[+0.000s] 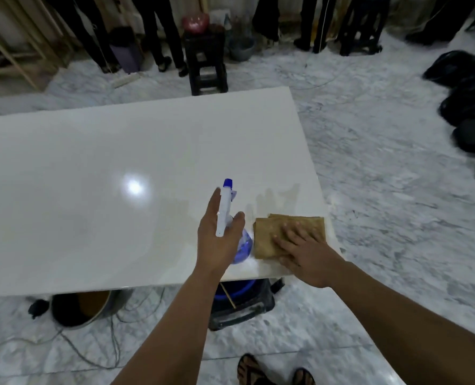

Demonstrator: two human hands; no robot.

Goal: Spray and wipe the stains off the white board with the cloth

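The white board (97,173) lies flat in front of me, glossy, with a light reflection near its middle. A spray bottle (226,207) with a white head, blue nozzle and clear blue body stands near the board's front right corner. My left hand (217,234) is spread around the bottle with straight fingers, thumb on its right side, not closed on it. A folded tan cloth (269,234) lies to the right of the bottle at the board's right edge. My right hand (303,251) rests flat on the cloth with straight fingers.
Under the board's front edge stand a metal bucket (83,309) and a blue tub in a dark bag (242,301), with cables on the marble floor. A black stool (207,62) and people's legs are beyond the far edge. Black bags (469,107) lie right.
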